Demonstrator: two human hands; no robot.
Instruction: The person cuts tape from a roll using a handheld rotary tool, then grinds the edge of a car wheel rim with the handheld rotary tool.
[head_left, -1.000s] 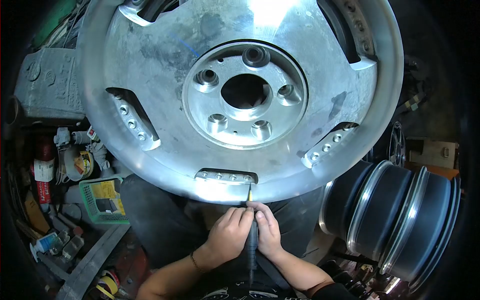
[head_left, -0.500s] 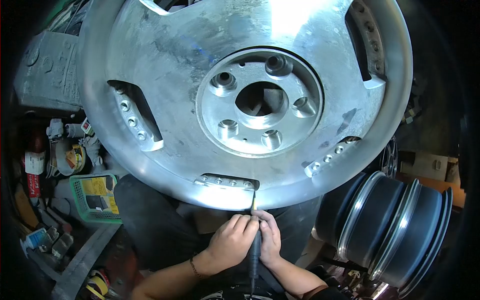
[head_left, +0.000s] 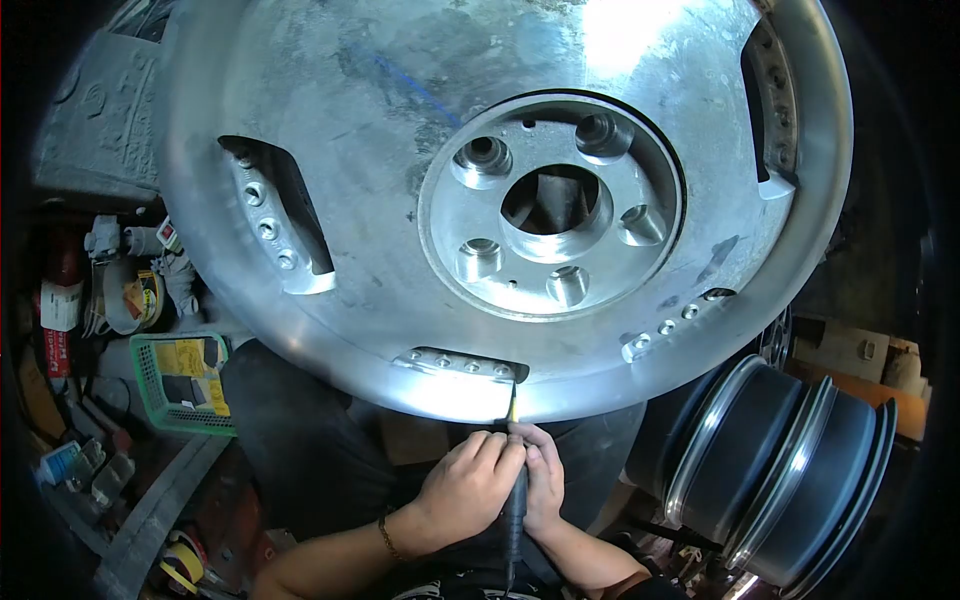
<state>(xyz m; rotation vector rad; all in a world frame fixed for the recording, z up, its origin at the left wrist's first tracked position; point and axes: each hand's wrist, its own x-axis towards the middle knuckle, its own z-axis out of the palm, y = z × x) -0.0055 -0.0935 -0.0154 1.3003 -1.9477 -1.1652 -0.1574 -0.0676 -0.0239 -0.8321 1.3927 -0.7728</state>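
A large bare-metal wheel rim [head_left: 350, 240] fills the upper view, with a round hub recess and slotted windows near its edge. Both my hands are closed together below it around a slim black pen-shaped grinder [head_left: 514, 525]. My left hand [head_left: 465, 480] wraps the tool from the left. From the other side, my right hand [head_left: 542, 482] grips it, index finger curled over the front. The thin tip points up and reaches the right end of the lower slot [head_left: 465, 363], which has a row of small holes.
Dark wheel barrels [head_left: 745, 440] with polished lips lie at the right, near a cardboard box [head_left: 838, 347]. A green plastic basket [head_left: 150, 385] with yellow sandpaper stands at the left, among bottles and tools. A metal bar [head_left: 165, 510] runs below it.
The wheel sits slightly further right in view, its hub shifted right. My hands keep the same grip, slightly lower in view, with the tip still at the slot's right end.
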